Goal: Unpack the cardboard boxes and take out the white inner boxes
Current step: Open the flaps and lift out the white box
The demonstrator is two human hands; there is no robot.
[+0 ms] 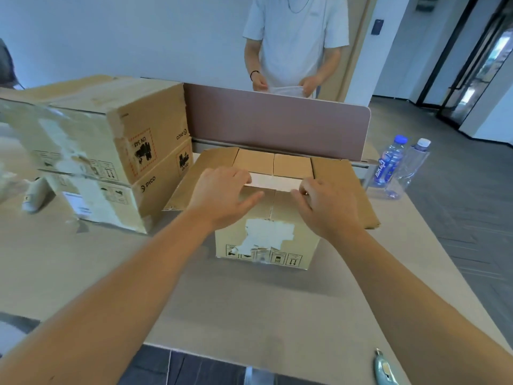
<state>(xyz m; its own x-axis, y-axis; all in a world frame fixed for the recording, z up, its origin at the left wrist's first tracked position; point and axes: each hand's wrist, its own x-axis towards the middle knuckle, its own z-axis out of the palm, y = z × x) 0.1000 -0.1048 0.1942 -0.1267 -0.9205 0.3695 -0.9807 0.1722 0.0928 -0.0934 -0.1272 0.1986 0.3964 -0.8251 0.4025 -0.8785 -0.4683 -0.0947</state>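
**Snug inner box, flaps ready to fold back**

The open cardboard box [266, 232] sat mid-table, its side flaps splayed toward 9 and 3 o'clock, the far flaps standing at 12. A strip of the white inner box [273, 182] showed in the opening. The left hand [222, 194] lay across the near flap with fingers curled over its edge at the white strip; the right hand [324, 207] pinched the same edge from the 3 o'clock side. Whether either actually grasped the inner box could not be told.

The risk, as I judged it: a tight fit might lift the whole carton with the white box, or the near flap could spring back over the opening. At 10 o'clock two sealed cartons [111, 151] stood stacked close by; at 2 o'clock, the water bottles [399, 165] could be knocked by the right flap. A box cutter [384, 368] lay at 5 o'clock near the right forearm.
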